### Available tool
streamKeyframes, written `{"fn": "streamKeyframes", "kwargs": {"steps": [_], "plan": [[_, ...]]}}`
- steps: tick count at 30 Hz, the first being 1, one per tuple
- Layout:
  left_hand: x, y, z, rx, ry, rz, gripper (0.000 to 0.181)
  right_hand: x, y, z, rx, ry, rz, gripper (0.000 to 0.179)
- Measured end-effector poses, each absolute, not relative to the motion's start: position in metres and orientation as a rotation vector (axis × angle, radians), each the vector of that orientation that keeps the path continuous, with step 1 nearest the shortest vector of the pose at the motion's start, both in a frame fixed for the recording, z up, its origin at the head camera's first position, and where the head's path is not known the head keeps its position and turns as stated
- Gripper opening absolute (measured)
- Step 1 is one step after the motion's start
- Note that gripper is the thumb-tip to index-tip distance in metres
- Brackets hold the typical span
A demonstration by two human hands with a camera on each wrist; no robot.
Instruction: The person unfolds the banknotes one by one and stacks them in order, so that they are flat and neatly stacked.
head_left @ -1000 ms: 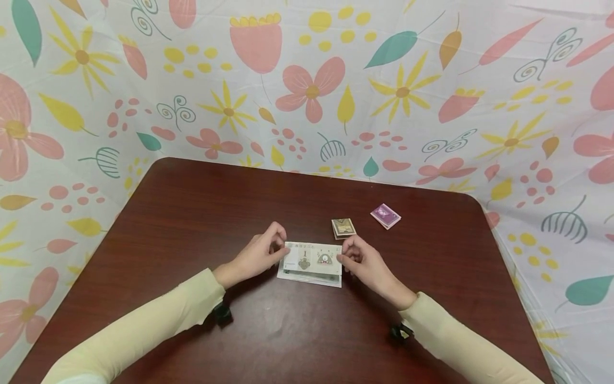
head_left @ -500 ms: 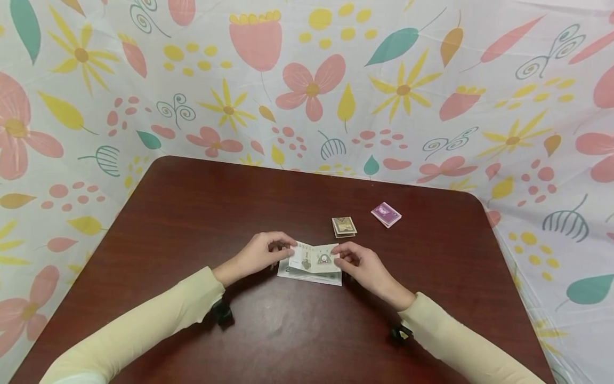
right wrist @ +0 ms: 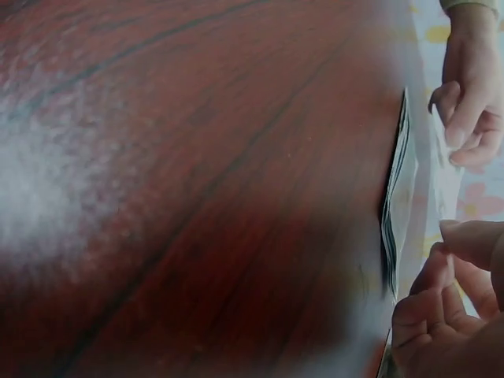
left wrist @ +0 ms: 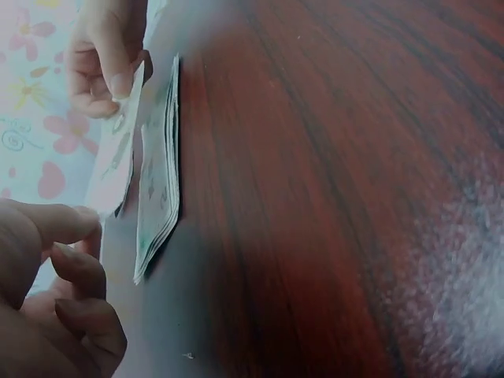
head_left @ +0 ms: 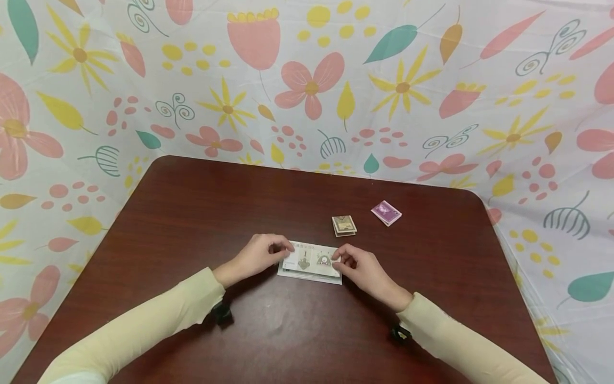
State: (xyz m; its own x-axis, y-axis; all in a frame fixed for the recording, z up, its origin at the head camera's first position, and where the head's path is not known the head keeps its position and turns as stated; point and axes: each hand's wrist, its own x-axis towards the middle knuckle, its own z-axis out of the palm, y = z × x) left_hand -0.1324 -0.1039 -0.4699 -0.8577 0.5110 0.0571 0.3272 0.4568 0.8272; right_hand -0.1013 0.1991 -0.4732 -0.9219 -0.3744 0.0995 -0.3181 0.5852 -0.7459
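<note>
Both hands hold a pale play banknote (head_left: 310, 259) printed with a 1 and a small round figure, stretched level between them. My left hand (head_left: 261, 257) pinches its left end between thumb and fingers; my right hand (head_left: 362, 266) pinches the right end the same way. Just beneath it lies a thin stack of banknotes (head_left: 309, 277), mostly covered in the head view. From the left wrist, the stack (left wrist: 161, 177) shows several layered edges, with a gap between it and the held note (left wrist: 118, 161).
Behind the right hand lies a folded brown-gold note bundle (head_left: 344, 225). Further right is a folded purple note bundle (head_left: 386, 212). The dark wooden table (head_left: 216, 202) ends at a flower-printed curtain (head_left: 307, 122) at the back and sides.
The held note buckled in the middle half a second ago as the hands came closer together; now it is pulled nearly flat again over the stack. The folded bundles stay put.
</note>
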Motion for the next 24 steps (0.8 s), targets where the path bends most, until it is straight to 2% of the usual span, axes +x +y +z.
{"fn": "streamKeyframes", "kwargs": {"steps": [8,24], "plan": [[-0.131,-0.1,-0.473,0.795,2.592,1.182,0.011,-0.102,0.197,-0.477,-0.639,2.749,-1.165,0.014],[-0.127,-0.095,-0.479,0.764,2.692,0.963,0.011,-0.1,0.194,-0.484,-0.697,2.788,-1.061,0.015]]}}
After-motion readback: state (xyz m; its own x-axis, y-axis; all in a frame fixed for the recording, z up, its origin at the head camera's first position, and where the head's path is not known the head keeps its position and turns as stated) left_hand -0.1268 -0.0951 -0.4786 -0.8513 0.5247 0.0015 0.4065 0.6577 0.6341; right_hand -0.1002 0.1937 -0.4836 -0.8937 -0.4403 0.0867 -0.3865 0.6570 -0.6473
